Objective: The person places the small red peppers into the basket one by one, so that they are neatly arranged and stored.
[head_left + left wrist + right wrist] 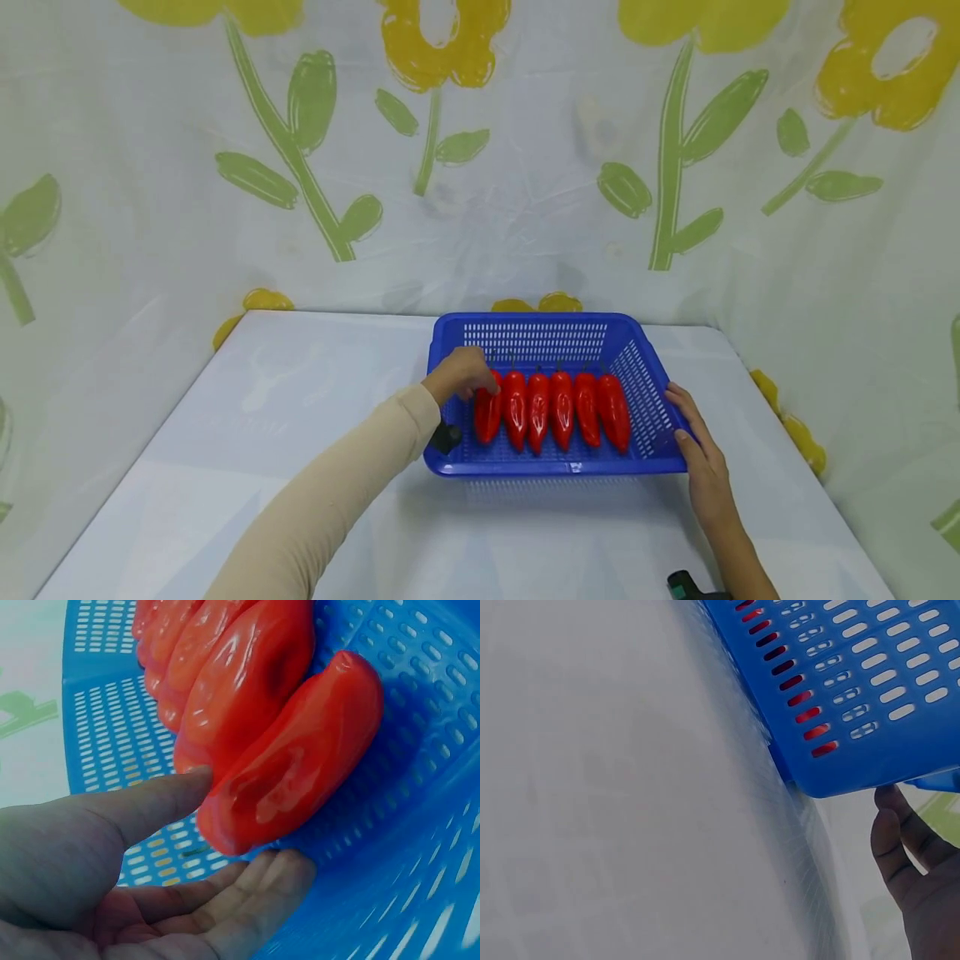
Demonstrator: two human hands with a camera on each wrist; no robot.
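Observation:
Several glossy red peppers lie side by side in a blue plastic basket with slotted walls. My left hand is over the far end of the leftmost pepper. In the left wrist view, the left hand's thumb reaches between that pepper and its neighbour, while its loosely bent fingers lie on the other side with a small gap. My right hand holds the basket's right rim near the front corner; in the right wrist view its fingertips meet the rim.
The basket stands toward the back of a white table. Behind and around it hangs a pale cloth printed with yellow flowers and green leaves. A dark device is strapped at the left wrist, another at the right.

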